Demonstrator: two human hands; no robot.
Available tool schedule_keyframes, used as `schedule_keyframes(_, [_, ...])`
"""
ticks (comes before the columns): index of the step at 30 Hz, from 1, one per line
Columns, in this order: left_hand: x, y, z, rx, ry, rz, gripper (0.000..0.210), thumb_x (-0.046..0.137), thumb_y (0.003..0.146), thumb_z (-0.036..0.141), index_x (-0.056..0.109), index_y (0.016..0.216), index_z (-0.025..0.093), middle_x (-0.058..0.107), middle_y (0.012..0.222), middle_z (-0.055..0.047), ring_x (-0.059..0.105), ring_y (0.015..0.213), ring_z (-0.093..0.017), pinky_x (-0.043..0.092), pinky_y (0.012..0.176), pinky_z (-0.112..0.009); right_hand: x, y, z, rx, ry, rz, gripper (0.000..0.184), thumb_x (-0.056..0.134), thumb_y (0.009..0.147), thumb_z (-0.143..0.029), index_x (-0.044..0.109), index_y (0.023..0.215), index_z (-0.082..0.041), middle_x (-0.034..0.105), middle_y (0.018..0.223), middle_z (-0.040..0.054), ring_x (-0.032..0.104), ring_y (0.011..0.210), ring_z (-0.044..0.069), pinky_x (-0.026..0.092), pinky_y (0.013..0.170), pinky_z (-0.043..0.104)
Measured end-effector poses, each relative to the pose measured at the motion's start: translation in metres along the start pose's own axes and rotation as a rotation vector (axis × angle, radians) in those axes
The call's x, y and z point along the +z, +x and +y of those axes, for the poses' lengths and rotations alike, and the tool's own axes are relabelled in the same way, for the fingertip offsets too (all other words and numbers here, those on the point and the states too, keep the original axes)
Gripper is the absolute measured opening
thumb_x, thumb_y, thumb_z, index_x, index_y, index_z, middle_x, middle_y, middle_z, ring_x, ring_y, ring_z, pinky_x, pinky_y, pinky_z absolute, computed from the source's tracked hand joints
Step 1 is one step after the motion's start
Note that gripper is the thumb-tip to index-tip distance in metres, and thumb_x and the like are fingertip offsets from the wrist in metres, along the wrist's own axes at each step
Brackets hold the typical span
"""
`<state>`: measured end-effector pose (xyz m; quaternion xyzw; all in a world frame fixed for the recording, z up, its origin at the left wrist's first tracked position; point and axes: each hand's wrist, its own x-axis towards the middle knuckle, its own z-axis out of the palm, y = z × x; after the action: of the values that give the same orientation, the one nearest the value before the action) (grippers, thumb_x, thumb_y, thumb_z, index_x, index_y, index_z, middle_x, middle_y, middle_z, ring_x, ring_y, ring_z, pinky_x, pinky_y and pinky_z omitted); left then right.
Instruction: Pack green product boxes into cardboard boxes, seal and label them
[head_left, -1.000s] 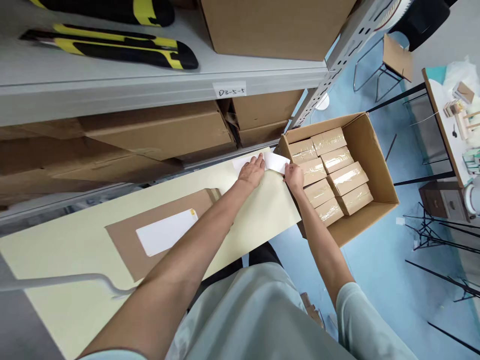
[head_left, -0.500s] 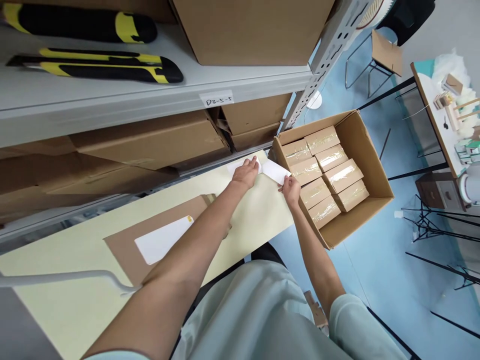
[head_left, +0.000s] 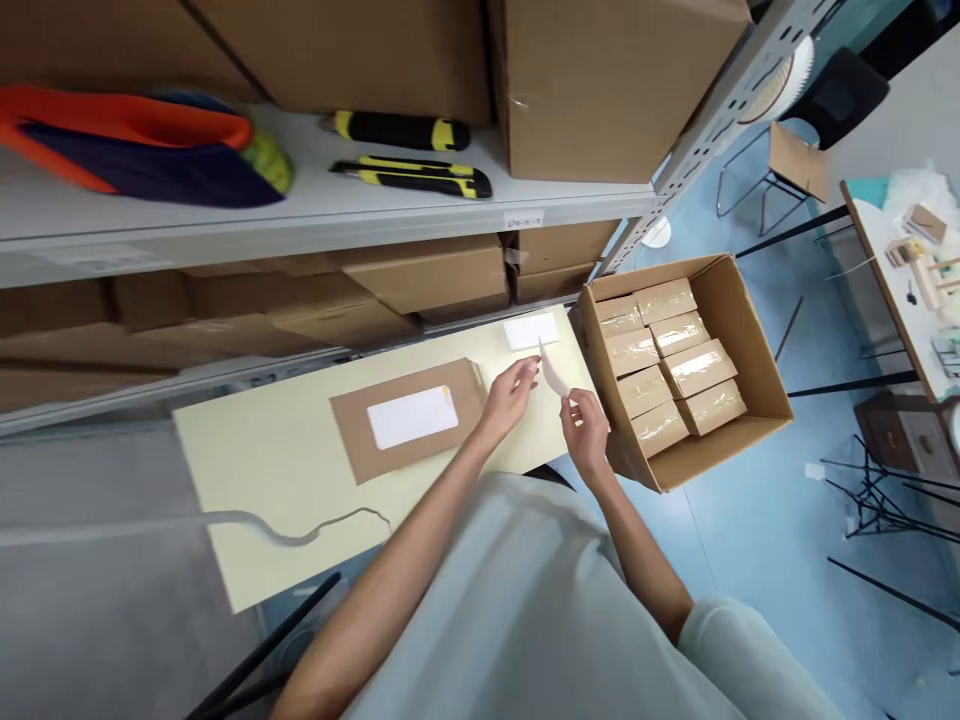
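A narrow white paper slip (head_left: 553, 376) is held up over the pale yellow tabletop (head_left: 277, 430), bent in a curve and seen almost edge-on. My right hand (head_left: 585, 428) pinches its near end between thumb and fingers. At its far part, the fingertips of my left hand (head_left: 512, 395) are closed together on its edge. Just beyond both hands, a white sheet (head_left: 531, 331) lies flat on the table. Left of my left hand rests a flat brown cardboard mailer (head_left: 349, 430) with a white label (head_left: 412, 417) on its face.
An open carton (head_left: 761, 375) with several taped brown boxes (head_left: 701, 368) stands at the table's right end. Above the table runs a metal shelf (head_left: 420, 212) holding a utility knife (head_left: 420, 178) and cardboard boxes (head_left: 592, 100). A grey strap-like strip (head_left: 247, 520) crosses the table's left side.
The paper slip has come up off the table and now bends between my hands. Both hands have drawn nearer to my body, uncovering the white sheet. My view has shifted left and back.
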<state>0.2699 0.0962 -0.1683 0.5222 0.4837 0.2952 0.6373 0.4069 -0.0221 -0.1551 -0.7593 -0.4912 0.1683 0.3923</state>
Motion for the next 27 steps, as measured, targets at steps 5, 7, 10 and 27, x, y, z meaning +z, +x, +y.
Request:
schedule_keyframes(5, [-0.063,-0.095,0.011,-0.156,-0.321,0.286,0.077,0.079,0.084,0.08,0.078,0.129,0.017,0.081,0.114,-0.014,0.078,0.104,-0.029,0.068,0.084,-0.041,-0.008,-0.028,-0.018,-0.292,-0.073,-0.196,0.029,0.054,0.108,-0.019,0.082,0.105,-0.026,0.074,0.142,0.012,0.076,0.081,0.014,0.051,0.054,0.024])
schedule_keyframes(7, [-0.085,-0.123,0.008,-0.156,-0.297,0.383,0.078,0.094,0.069,0.073,0.08,0.12,0.017,0.08,0.1,-0.01,0.076,0.094,-0.025,0.067,0.079,-0.037,-0.007,-0.03,-0.023,-0.305,-0.009,-0.251,0.031,0.055,0.107,-0.017,0.084,0.103,-0.026,0.071,0.147,0.0129,0.075,0.082,0.014,0.056,0.059,0.026])
schedule_keyframes(10, [-0.103,-0.156,0.0,-0.182,-0.269,0.446,0.074,0.099,0.061,0.068,0.081,0.111,0.017,0.077,0.09,-0.006,0.071,0.082,-0.02,0.063,0.071,-0.033,0.0,-0.026,-0.033,-0.298,0.171,-0.354,0.031,0.056,0.106,-0.02,0.086,0.104,-0.026,0.075,0.133,0.0124,0.075,0.083,0.016,0.062,0.07,0.031])
schedule_keyframes(27, [-0.097,-0.209,0.04,-0.21,-0.221,0.166,0.07,0.101,0.063,0.064,0.078,0.11,0.018,0.083,0.097,-0.01,0.078,0.088,-0.025,0.067,0.084,-0.039,-0.015,0.004,-0.106,-0.038,0.471,-0.649,0.032,0.072,0.1,-0.051,0.087,0.112,-0.025,0.084,0.119,0.0077,0.077,0.113,0.026,0.063,0.1,0.038])
